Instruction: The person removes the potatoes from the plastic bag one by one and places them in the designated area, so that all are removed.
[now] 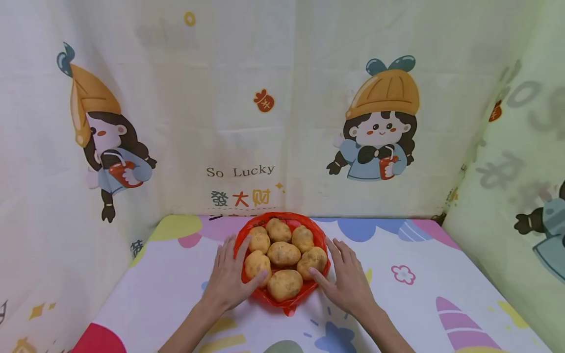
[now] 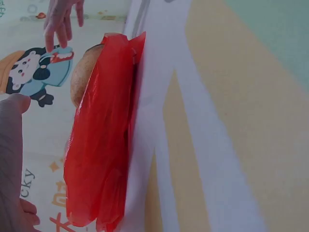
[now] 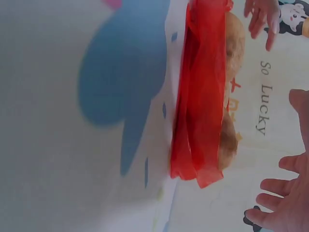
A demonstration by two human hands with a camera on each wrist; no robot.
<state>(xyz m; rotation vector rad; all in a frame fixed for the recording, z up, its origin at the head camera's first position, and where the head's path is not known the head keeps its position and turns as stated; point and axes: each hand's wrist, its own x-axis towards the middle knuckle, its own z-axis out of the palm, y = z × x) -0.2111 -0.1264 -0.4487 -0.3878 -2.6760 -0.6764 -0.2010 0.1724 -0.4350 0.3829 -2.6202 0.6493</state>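
Several potatoes (image 1: 284, 254) lie in a red plastic bag (image 1: 289, 310) whose mouth is spread wide into a round rim. My left hand (image 1: 229, 274) is at the bag's left side, fingers straight and spread, thumb overlapping the front left potato in the head view. On the opposite side my right hand (image 1: 348, 282) mirrors it, its thumb tip close to the right-hand potato. Both wrist views show the hands raised above the bag's side wall, holding nothing. That red wall (image 2: 104, 135) hides most potatoes there; a potato (image 3: 228, 142) shows past its edge in the right wrist view.
A tabletop cloth (image 1: 397, 304) with coloured prints lies under the bag. Behind it hangs a pale curtain (image 1: 309, 147) with cartoon figures and lettering, and further cloth walls stand at left and right. The bag sits near the table's back edge.
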